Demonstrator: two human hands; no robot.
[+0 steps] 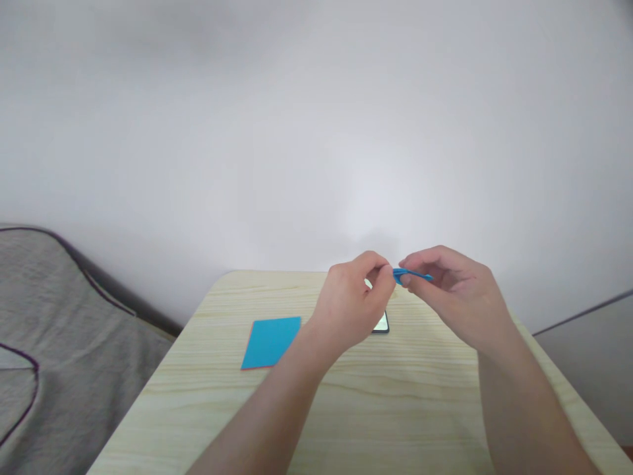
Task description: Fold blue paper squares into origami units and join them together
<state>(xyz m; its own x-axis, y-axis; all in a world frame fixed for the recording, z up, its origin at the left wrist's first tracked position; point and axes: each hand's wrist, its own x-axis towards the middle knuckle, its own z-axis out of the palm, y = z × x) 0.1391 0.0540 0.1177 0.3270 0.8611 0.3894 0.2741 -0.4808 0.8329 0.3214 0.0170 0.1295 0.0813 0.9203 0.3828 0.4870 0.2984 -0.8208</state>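
Note:
A small piece of folded blue paper [415,274] is held up above the far part of the table, between both hands. My left hand [353,297] pinches its left end between thumb and forefinger. From the other side, my right hand [457,290] is closed on it with thumb and fingertips. The exact folded shape is too small to make out. Behind and below my left hand lies a phone [382,323] with a lit screen, mostly covered by that hand.
A stack of square blue paper [270,343] with a reddish edge lies on the pale wood-grain table [395,409], left of my left forearm. A white wall [316,145] rises behind the table. Grey fabric with dark piping [74,369] is at the left.

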